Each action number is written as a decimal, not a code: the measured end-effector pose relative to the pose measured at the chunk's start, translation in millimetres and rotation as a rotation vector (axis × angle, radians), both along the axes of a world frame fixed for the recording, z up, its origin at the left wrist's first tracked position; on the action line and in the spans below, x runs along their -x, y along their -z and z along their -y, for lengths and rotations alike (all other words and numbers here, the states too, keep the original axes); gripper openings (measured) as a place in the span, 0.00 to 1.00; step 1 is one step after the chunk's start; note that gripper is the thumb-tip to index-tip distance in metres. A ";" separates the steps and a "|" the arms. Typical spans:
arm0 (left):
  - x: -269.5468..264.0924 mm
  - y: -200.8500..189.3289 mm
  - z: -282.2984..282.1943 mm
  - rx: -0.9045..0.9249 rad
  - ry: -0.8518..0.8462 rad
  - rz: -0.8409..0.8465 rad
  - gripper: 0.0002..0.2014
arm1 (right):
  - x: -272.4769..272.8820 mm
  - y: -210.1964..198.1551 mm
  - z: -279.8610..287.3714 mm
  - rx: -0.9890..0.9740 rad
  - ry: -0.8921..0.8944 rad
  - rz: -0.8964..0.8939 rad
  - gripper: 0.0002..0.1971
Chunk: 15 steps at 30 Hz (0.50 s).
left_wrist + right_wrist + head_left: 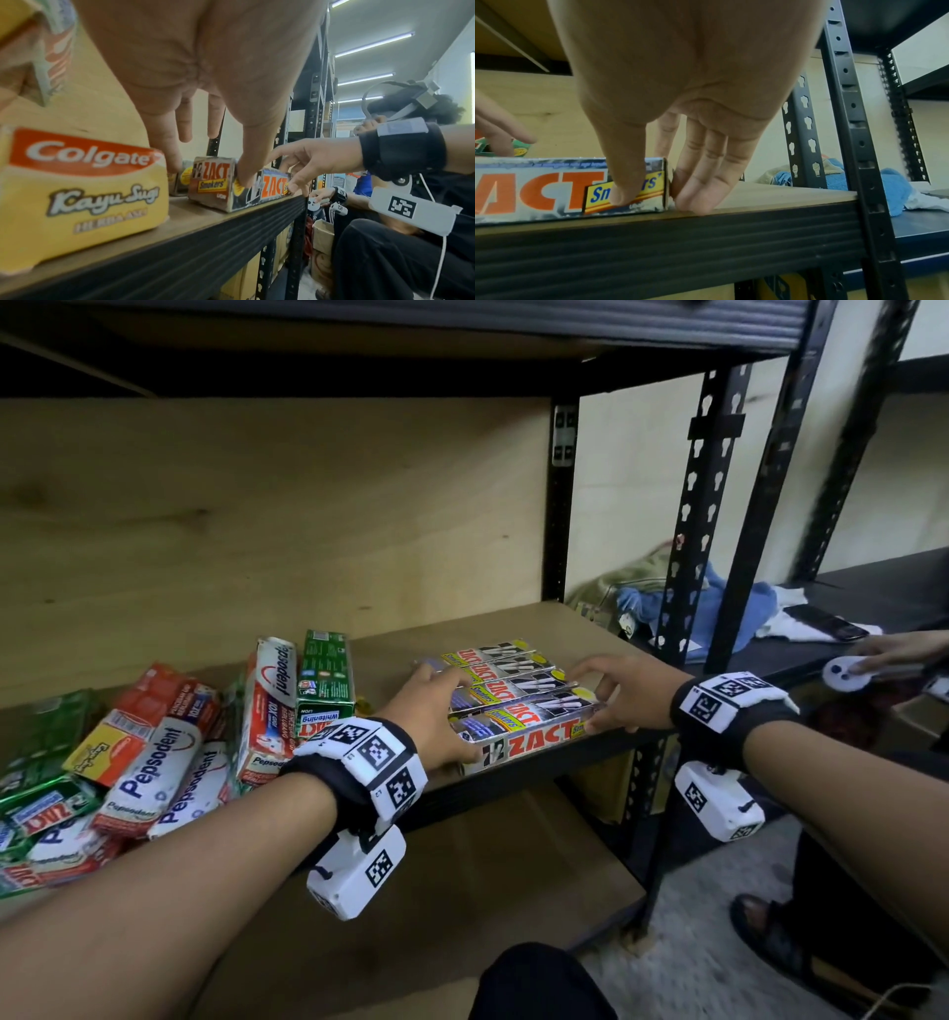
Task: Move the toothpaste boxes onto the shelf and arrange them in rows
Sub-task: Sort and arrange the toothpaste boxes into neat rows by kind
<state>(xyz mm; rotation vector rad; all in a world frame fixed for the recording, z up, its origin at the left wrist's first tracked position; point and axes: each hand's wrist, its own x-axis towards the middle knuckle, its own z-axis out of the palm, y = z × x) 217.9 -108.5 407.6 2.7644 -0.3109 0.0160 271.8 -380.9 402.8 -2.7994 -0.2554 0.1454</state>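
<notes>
Front ZACT Smokers box (534, 737) lies at the shelf (575, 629) edge, between both hands. Left hand (431, 711): fingers apart, straight, pressing its left end. Right hand (624, 693): straight fingers against right end, thumb on front face. More ZACT boxes (493, 672) touch behind. Loose Pepsodent pile (164, 762) lies left of the left hand.

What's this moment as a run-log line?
step: squaring row | left hand: presses left ends of ZACT Smokers boxes | right hand: presses right ends | Pepsodent boxes: unsorted pile
</notes>
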 end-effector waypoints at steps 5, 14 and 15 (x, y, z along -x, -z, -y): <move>-5.6 0.2 0.2 -0.011 -0.010 -0.079 0.42 | 1.6 -1.2 -1.3 0.039 -0.006 -0.030 0.39; -4.1 -0.7 -2.2 -0.101 -0.017 -0.070 0.31 | 0.6 -2.0 -11.5 0.066 0.034 -0.069 0.39; -3.0 1.0 -0.2 -0.115 -0.009 -0.064 0.29 | -0.3 -2.0 -12.1 0.060 0.037 -0.073 0.39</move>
